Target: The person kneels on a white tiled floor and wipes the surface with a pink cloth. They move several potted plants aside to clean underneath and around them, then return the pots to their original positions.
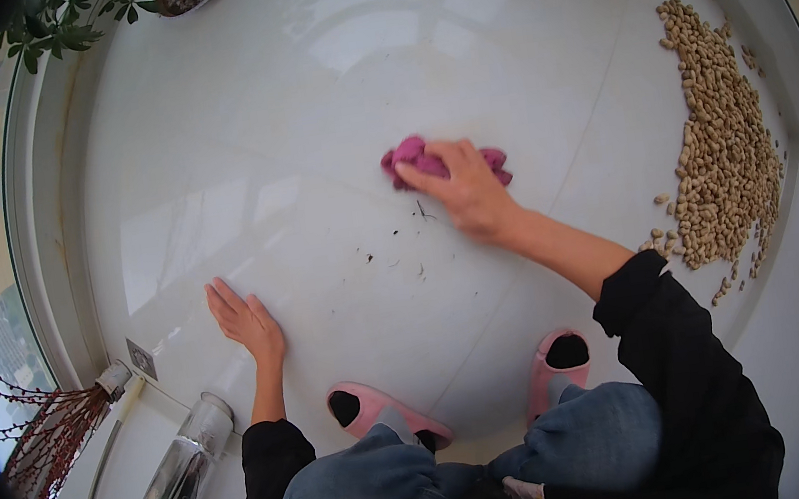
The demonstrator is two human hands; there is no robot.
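Note:
My right hand (471,191) grips a crumpled pink cloth (422,159) against the glossy white tiled floor (275,228); part of the cloth is hidden under the fingers. Just below the cloth lie small dark bits of debris (396,232) and thin strands, scattered over the tiles. My left hand (246,322) is held out at the left, fingers extended and holding nothing; whether it touches the floor I cannot tell. Both my feet, in pink slippers (382,407), stand below the debris.
A large heap of unshelled peanuts (721,131) lies along the right wall, with a few loose ones beside it. At the lower left are a foil-like silver duct (173,484), red-berried branches (51,424) and a floor drain (141,359). A potted plant (56,29) stands at the upper left.

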